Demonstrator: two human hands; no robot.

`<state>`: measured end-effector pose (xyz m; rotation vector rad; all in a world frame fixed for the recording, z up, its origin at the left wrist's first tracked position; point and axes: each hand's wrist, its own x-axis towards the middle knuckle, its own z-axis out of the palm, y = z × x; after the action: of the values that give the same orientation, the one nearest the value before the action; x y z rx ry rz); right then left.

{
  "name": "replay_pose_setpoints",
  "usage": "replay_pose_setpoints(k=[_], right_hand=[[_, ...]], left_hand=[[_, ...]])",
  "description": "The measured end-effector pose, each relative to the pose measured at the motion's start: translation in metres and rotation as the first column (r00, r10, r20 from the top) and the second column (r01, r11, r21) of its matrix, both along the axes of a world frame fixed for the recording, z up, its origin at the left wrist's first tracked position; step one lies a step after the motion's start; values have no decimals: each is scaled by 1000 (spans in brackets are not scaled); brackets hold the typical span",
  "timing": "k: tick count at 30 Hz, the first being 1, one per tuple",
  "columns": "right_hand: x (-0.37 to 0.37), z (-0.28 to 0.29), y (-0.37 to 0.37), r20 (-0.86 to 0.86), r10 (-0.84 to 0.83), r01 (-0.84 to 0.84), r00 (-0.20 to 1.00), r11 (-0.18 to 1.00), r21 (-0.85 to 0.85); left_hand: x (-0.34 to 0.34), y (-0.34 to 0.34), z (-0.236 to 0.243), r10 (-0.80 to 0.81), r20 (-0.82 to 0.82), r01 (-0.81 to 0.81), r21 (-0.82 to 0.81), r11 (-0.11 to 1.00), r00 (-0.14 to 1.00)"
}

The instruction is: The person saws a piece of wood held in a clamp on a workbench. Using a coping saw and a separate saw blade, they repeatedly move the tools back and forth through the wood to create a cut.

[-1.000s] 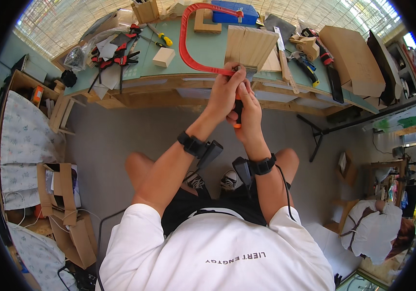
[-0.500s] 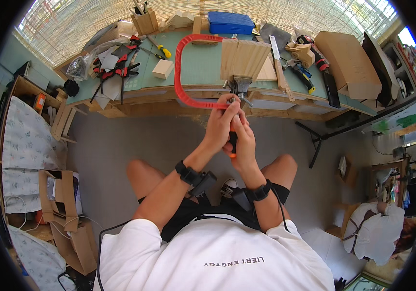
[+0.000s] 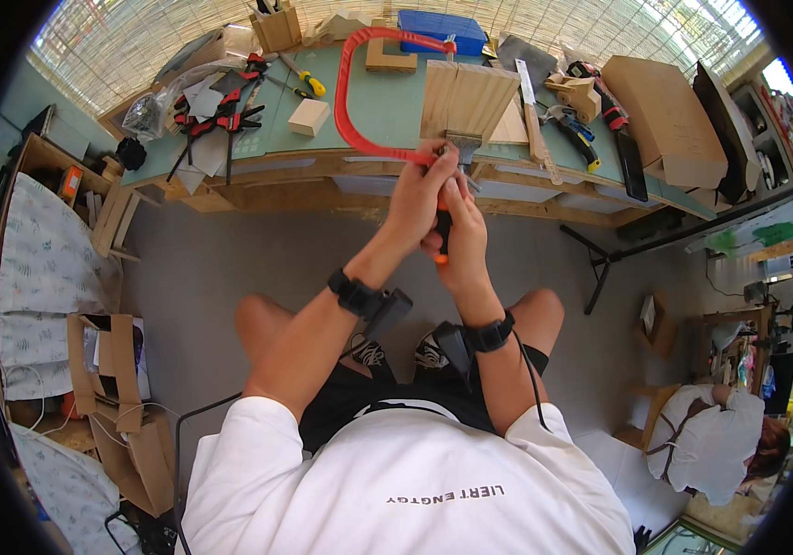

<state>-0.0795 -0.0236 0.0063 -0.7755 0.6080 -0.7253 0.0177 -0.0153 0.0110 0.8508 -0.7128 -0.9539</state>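
Note:
A coping saw with a red bow-shaped frame [image 3: 345, 91] reaches out over the workbench, its frame bulging to the left of a pale wooden block [image 3: 467, 100]. The block stands upright in a metal vise [image 3: 461, 141] at the bench's front edge. My right hand [image 3: 464, 239] is wrapped round the saw's black and orange handle [image 3: 442, 236]. Closed just above it, my left hand [image 3: 415, 202] grips the near end of the saw, where frame and handle meet. The frame's far end sits beyond the block; I cannot make out the thin blade.
On the bench lie red-and-black clamps [image 3: 221, 120], a small wood block [image 3: 309, 117], a yellow-handled screwdriver [image 3: 309, 79], a blue case [image 3: 441, 32], a handsaw [image 3: 532, 120], pliers [image 3: 574, 137] and a cardboard box [image 3: 660, 120]. A black tripod [image 3: 603, 264] stands right. Another person [image 3: 711, 439] sits at lower right.
Both hands and the coping saw have moved away from me, toward the bench. The frame's far end now reaches farther past the block. The grip looks the same.

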Motion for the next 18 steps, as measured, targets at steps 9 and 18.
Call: replay_pose_setpoints(k=[9, 18], right_hand=[[0, -3, -1, 47, 13, -13, 999, 1000, 4], [2, -3, -9, 53, 45, -46, 998, 999, 8]], left_hand=[[2, 2, 2, 9, 48, -12, 78, 997, 999], [4, -4, 2, 15, 89, -25, 108, 994, 996]])
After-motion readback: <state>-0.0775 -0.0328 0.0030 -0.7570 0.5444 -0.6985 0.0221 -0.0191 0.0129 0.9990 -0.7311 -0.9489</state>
